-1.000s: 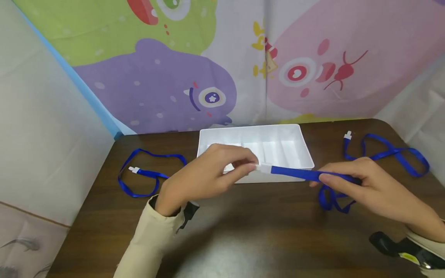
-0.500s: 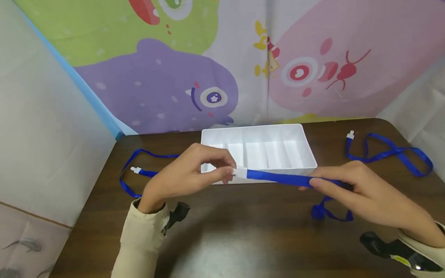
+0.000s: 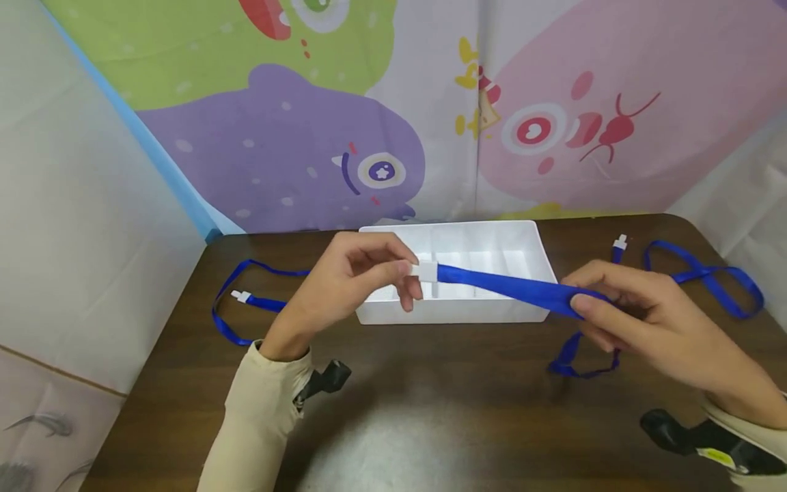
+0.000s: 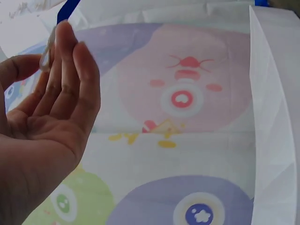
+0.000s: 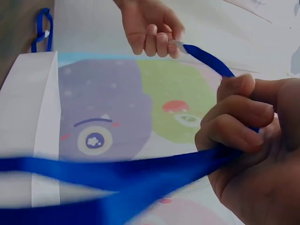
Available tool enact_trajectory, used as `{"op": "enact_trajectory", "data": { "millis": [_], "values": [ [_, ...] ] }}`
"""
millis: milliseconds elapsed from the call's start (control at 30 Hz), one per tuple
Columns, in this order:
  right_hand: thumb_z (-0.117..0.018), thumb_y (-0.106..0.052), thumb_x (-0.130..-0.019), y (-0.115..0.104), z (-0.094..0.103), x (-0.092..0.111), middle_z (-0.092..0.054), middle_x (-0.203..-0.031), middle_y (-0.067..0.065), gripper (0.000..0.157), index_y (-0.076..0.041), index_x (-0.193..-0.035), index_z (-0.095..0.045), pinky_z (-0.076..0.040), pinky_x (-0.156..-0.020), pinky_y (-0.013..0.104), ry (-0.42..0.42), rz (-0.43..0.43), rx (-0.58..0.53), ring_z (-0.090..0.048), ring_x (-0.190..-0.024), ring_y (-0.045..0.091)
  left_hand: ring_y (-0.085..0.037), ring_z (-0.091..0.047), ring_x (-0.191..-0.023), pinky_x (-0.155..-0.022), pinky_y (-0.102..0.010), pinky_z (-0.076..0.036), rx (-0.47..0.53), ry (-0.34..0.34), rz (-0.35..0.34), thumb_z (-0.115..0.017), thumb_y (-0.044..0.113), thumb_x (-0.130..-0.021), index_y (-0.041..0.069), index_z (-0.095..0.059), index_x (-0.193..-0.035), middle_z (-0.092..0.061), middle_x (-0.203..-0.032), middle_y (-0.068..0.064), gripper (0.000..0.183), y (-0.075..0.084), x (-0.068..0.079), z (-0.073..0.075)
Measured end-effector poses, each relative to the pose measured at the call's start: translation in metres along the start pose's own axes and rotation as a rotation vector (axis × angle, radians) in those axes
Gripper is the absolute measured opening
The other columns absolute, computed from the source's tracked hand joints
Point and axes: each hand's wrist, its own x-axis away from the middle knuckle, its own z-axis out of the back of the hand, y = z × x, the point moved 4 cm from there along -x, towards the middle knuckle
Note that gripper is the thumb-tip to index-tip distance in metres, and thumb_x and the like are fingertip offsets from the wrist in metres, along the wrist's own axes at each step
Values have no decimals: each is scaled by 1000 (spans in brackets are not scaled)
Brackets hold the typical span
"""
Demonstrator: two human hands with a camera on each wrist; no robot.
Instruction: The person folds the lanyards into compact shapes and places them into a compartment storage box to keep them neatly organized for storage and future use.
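Observation:
A blue lanyard (image 3: 510, 285) with a white plastic clip (image 3: 427, 271) is stretched between the two hands, above the front of a white tray. My left hand (image 3: 359, 273) pinches the clip end between thumb and index finger; its other fingers are loosely bent. The strap is gripped by my right hand (image 3: 639, 321), thumb on top, and the rest of the loop dangles below that hand. In the right wrist view the strap (image 5: 206, 61) runs from the clip into the curled right fingers (image 5: 234, 117), and two blue bands trail out to the left.
The white divided tray (image 3: 451, 312) stands at the back of the dark wooden table (image 3: 430, 410). One blue lanyard (image 3: 230, 335) lies left of it, partly behind the left forearm. Another lanyard (image 3: 707, 270) lies at the right. A printed cloth (image 3: 344, 157) hangs behind.
The held lanyard and the left hand have shifted left, then risen a little; the strap now slopes down to the right. Both hands keep their hold. The dangling loop has swung slightly.

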Motion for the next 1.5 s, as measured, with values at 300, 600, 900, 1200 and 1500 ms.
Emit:
{"op": "enact_trajectory", "data": {
  "millis": [300,600,900,1200,1500],
  "values": [
    [-38,25,-93,2,3,-1,-52,-73,3,30,6,-112,-52,-30,-39,24,-12,-9,-93,-44,-55,13,-29,-66,-66,-67,-41,-56,-120,70,-30,-58,1,-97,0,-68,-96,-70,-78,-11,10,9,6,14],
    [-51,17,-93,3,7,1,-48,-67,-3,31,-12,-92,-60,-34,-45,27,-109,-140,104,-43,-56,14,-28,-66,-67,-65,-37,-55,-165,69,-55,-61,-4,-94,0,-69,-94,-69,-76,-10,9,19,16,27],
    [-55,7,-97,3,21,5,-54,-68,-3,29,-18,-101,-69,-36,-46,29,-105,-245,290,-47,-58,14,-28,-69,-65,-65,-42,-58,-117,-10,7,-61,-8,-92,-4,-70,-100,-71,-77,-14,12,19,17,26],
    [-57,10,-94,2,27,7,-54,-68,-5,33,-19,-100,-70,-34,-47,26,-85,-189,358,-42,-55,10,-22,-64,-67,-62,-38,-56,-248,-119,126,-57,1,-97,8,-74,-108,-68,-75,-2,21,8,14,18],
    [-59,11,-92,0,28,8,-54,-67,-6,34,-20,-99,-70,-34,-48,26,-55,-165,393,-42,-55,9,-28,-59,-70,-64,-36,-50,-150,-164,153,-53,6,-102,9,-58,-101,-63,-81,-8,6,-7,5,-1]
  ]
}}
